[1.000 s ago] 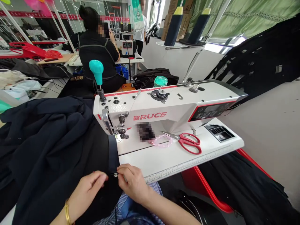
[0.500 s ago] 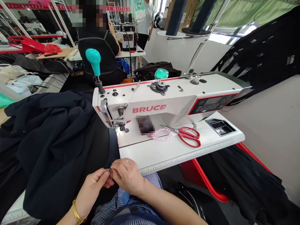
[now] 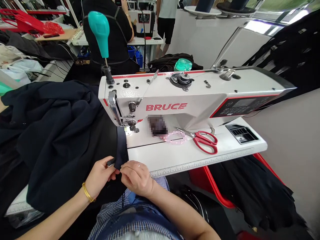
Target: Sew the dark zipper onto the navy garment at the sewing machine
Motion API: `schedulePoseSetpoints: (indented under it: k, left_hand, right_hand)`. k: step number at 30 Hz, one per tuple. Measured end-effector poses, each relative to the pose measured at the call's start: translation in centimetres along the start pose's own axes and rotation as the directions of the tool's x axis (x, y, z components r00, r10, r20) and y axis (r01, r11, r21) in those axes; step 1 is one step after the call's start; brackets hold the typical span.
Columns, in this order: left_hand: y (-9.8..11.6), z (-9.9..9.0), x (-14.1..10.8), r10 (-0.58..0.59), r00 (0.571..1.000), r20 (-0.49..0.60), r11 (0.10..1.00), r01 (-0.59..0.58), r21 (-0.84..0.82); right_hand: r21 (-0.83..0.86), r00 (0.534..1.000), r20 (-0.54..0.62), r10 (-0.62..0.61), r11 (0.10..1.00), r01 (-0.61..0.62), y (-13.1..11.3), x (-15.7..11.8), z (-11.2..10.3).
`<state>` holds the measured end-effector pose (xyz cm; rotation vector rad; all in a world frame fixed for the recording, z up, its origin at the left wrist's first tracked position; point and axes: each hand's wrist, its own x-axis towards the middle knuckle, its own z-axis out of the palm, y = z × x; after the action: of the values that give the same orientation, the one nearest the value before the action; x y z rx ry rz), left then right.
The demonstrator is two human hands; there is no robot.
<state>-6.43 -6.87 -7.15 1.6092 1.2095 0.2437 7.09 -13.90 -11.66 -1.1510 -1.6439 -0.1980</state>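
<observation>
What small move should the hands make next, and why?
Probably ease the right hand slightly toward the left hand: the left pinches a small dark piece by the dark garment, while the right's fingertips, drawn together, sit nearby, apart from it.

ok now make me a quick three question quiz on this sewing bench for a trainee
1. Multiple choice: where does the teal-handled tool stand?
a) in the red bin
b) on top of the sewing machine
c) on the floor

2. True or false: the scissors lie apart from both the left hand and the right hand.

3. Fill in: a small dark piece is at the fingertips of the ____ hand.

Key: 1 b; 2 true; 3 left
</observation>
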Motion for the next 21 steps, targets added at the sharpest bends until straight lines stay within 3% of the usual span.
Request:
schedulePoseSetpoints:
  k: [2, 5, 7, 9, 12, 15, 21]
  left_hand:
    - [-0.3, -0.8, 0.5, 0.125, 0.992, -0.021, 0.973, -0.119, 0.198]
    - [-0.5, -2.6, 2.7, 0.426, 0.905, -0.011, 0.757, -0.35, 0.552]
    - [-0.2, -3.6, 5.1, 0.517, 0.856, 0.004, 0.582, -0.354, 0.732]
    - [0.2, -4.2, 8.1, 0.523, 0.852, 0.003, 0.48, -0.297, 0.825]
    - [0.7, -4.4, 12.1, 0.541, 0.841, -0.006, 0.452, -0.285, 0.845]
    - [0.5, -4.3, 14.4, 0.576, 0.818, -0.003, 0.443, -0.309, 0.842]
    - [-1.1, -4.5, 13.7, 0.65, 0.76, -0.007, 0.471, -0.394, 0.789]
  right_hand:
    - [0.021, 0.999, 0.034, -0.022, 1.0, 0.021, 0.0, 0.0, -0.2]
    - [0.057, 0.984, 0.167, -0.056, 0.997, 0.047, 0.1, 0.0, -0.5]
    - [0.072, 0.971, 0.225, -0.073, 0.996, 0.059, 0.2, -0.3, -0.7]
    - [0.069, 0.965, 0.249, -0.08, 0.996, 0.065, 0.4, -0.6, -0.8]
    - [0.055, 0.951, 0.296, -0.088, 0.996, 0.075, 0.8, -1.3, -1.0]
    - [0.032, 0.917, 0.387, -0.098, 0.995, 0.092, 1.2, -1.5, -1.2]
    - [-0.097, 0.812, 0.581, -0.059, 0.985, 0.141, 2.4, 0.4, -1.0]
